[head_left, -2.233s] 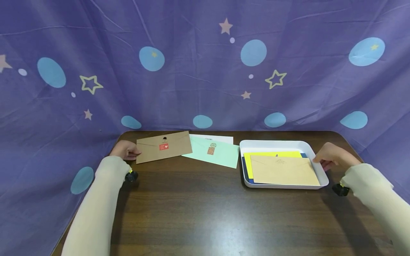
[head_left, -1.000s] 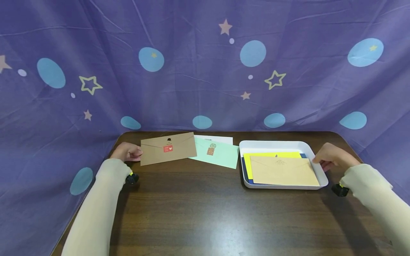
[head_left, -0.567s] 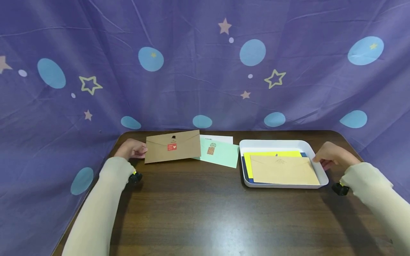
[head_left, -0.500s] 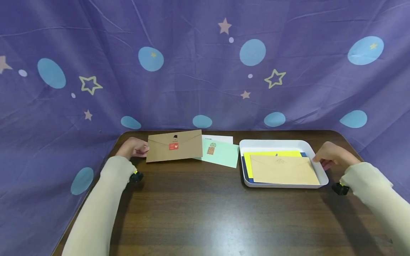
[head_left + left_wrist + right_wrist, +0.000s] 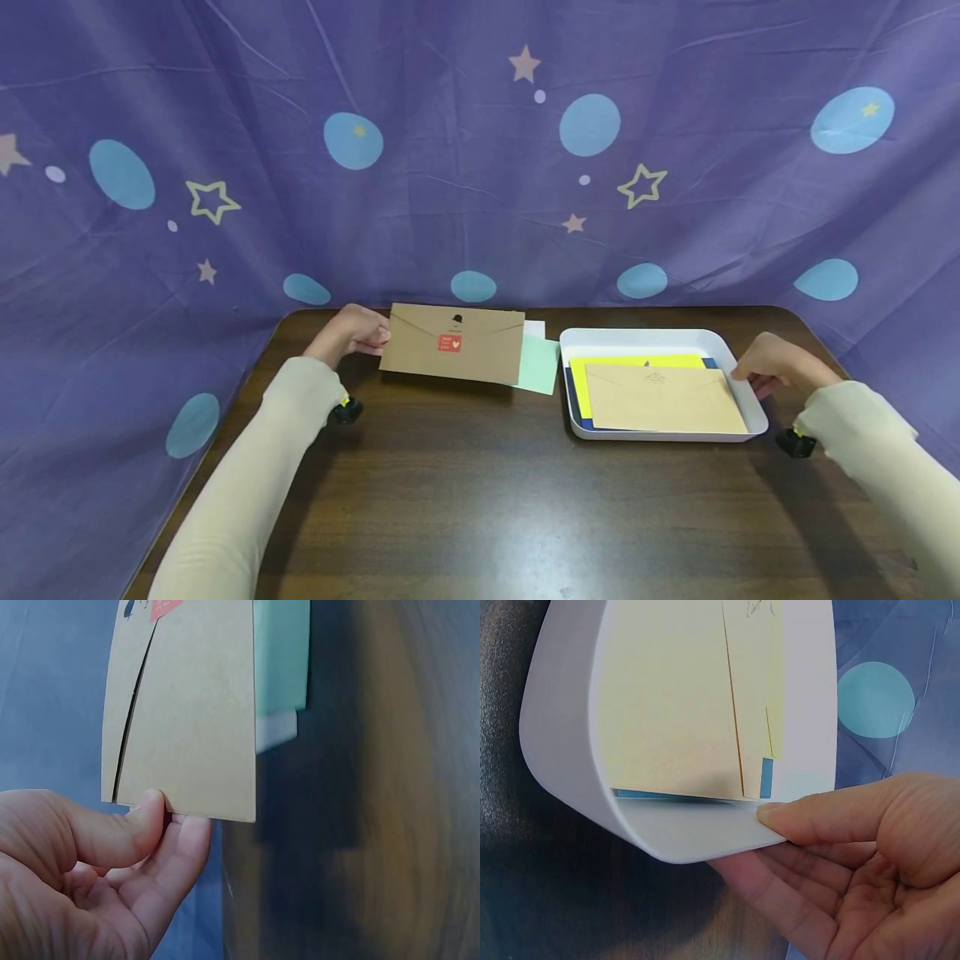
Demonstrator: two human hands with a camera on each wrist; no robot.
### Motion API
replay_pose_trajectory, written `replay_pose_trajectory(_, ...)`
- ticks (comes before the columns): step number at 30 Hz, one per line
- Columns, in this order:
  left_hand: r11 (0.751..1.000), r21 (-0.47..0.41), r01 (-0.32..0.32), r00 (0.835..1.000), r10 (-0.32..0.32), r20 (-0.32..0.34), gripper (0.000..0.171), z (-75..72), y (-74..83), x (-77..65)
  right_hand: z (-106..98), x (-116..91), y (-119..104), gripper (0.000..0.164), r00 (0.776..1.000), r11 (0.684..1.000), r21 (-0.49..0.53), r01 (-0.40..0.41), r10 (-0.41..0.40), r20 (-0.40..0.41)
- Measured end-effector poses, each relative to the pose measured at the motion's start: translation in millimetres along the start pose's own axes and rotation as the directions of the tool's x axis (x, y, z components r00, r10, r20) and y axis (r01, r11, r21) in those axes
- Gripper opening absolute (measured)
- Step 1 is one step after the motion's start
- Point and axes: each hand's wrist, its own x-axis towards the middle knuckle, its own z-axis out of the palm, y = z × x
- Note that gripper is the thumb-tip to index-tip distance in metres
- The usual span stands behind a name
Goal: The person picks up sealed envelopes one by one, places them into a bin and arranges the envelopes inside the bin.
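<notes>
A brown kraft envelope (image 5: 453, 354) with a red heart sticker and a small black hat print hangs above the table's far side. My left hand (image 5: 358, 330) pinches its left edge between thumb and fingers; the left wrist view shows the thumb on the flap side. Under it a mint-green envelope (image 5: 542, 367) and a white one (image 5: 534, 328) show only their right ends. At the right, my right hand (image 5: 772, 367) pinches the rim of a white tray (image 5: 562, 712), thumb inside and fingers outside. In the tray lie a tan envelope (image 5: 663, 400), a yellow envelope (image 5: 678, 361) and a dark blue one (image 5: 573, 400).
The brown wooden table (image 5: 480, 500) has rounded far corners. A purple curtain (image 5: 450, 208) with stars and blue ovals hangs right behind its far edge and along the left. Small black devices sit at both wrists.
My left hand has carried the brown envelope to the right and lifted it, so it covers more of the mint-green and white envelopes. My right hand and the tray have stayed put.
</notes>
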Motion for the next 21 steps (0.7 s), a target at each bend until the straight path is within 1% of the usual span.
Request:
replay_pose_trajectory(4,1.000,0.020,-0.013,1.000,0.012,0.026,0.036,10.5,9.9,-2.6,-0.3,0.3,-0.7,0.017,1.000,1.000,-0.021,-0.009,0.009,-0.008)
replay_pose_trajectory(5,0.999,0.045,-0.005,1.000,0.004,0.018,0.040,15.9,16.6,-10.2,-0.5,1.0,-0.5,0.018,1.000,1.000,-0.028,-0.011,0.011,-0.009)
replay_pose_trajectory(10,0.998,0.049,-0.031,0.997,0.028,0.074,0.041,26.3,29.8,-21.6,-1.5,3.6,1.4,0.019,1.000,0.999,-0.047,-0.013,0.013,-0.008)
replay_pose_trajectory(13,0.997,0.054,-0.054,0.994,0.049,0.102,0.041,31.0,33.8,-22.6,-1.5,2.8,1.4,0.018,1.000,0.999,-0.043,-0.007,0.007,-0.005)
replay_pose_trajectory(16,0.995,0.066,-0.072,0.992,0.065,0.109,0.038,36.7,37.6,-22.0,-1.1,1.4,0.6,0.017,1.000,0.999,-0.034,-0.002,0.002,-0.005)
replay_pose_trajectory(21,0.991,0.075,-0.108,0.987,0.098,0.130,0.037,45.7,46.8,-25.1,-1.1,1.4,1.4,0.018,1.000,1.000,-0.029,0.003,-0.003,-0.007)
